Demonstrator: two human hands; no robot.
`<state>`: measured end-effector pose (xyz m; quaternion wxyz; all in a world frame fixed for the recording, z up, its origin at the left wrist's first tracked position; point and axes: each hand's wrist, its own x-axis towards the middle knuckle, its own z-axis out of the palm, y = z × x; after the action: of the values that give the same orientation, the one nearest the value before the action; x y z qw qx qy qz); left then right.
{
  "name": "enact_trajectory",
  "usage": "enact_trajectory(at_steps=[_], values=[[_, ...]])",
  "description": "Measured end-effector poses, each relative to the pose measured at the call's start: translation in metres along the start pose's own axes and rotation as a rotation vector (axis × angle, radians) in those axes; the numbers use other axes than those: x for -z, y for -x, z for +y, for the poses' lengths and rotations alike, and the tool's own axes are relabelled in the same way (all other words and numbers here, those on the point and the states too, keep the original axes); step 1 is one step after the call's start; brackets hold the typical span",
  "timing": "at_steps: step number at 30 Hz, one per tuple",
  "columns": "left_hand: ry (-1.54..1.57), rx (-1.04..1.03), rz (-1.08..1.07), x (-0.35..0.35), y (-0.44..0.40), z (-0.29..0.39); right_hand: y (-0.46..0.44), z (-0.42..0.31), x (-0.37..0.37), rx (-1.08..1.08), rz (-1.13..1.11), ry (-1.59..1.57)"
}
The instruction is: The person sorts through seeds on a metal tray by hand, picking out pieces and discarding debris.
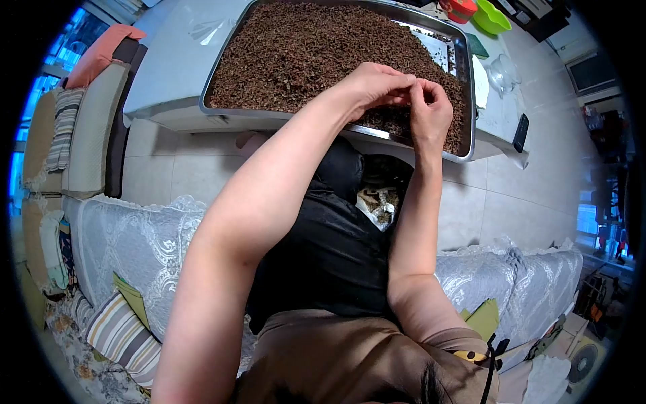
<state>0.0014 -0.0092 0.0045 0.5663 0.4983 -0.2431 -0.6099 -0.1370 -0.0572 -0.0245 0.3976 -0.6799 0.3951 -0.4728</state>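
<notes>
A large metal tray [222,112] holds a thick heap of small reddish-brown dried bits [296,54], perhaps peppercorns; their exact kind is hard to tell. Over the tray's front right part, my left hand [377,86] and my right hand [433,116] meet at the fingertips. Both are closed in a pinch, thumbs against fingers. Whatever lies between the fingertips is too small to make out. At the tray's right end the heap thins and bare metal [437,48] shows.
The tray rests on a white table [168,81]. Right of it are a clear glass container [503,73], a black remote control [520,132], a red container [459,9] and a green bowl [492,17]. Between my legs stands a dark bin [397,168] with scraps inside.
</notes>
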Motion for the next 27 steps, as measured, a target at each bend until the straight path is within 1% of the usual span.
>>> enact_trajectory(at_steps=[2,6,9,12,15,18,19,22,25,27], values=[[-0.128,-0.045,0.019,-0.002,0.002,0.001,-0.001,0.004,-0.003,-0.075,-0.017,-0.106],[-0.032,-0.016,0.012,0.000,0.002,0.002,-0.003,0.005,-0.007,-0.210,0.002,-0.354],[0.101,0.000,-0.050,-0.001,0.006,0.006,-0.003,-0.005,0.001,-0.403,-0.059,-0.672],[0.114,-0.026,-0.043,0.000,0.007,0.007,-0.006,0.000,0.005,-0.372,-0.063,-0.674],[0.166,-0.033,-0.053,0.005,0.002,0.009,-0.006,-0.006,0.007,-0.244,-0.075,-0.382],[-0.168,-0.155,0.005,0.000,0.004,0.004,-0.004,-0.004,0.002,-0.037,-0.065,-0.129],[-0.233,-0.152,0.041,-0.001,0.003,0.004,-0.002,-0.007,0.002,-0.075,-0.067,-0.077],[-0.242,-0.114,0.085,0.002,0.001,0.007,0.001,-0.009,0.001,-0.116,-0.111,-0.108],[-0.139,-0.067,0.136,0.001,0.002,0.008,0.000,-0.008,0.000,-0.110,-0.142,-0.116],[0.202,-0.052,0.073,0.006,-0.002,0.004,0.002,-0.020,0.010,-0.202,-0.246,-0.212]])
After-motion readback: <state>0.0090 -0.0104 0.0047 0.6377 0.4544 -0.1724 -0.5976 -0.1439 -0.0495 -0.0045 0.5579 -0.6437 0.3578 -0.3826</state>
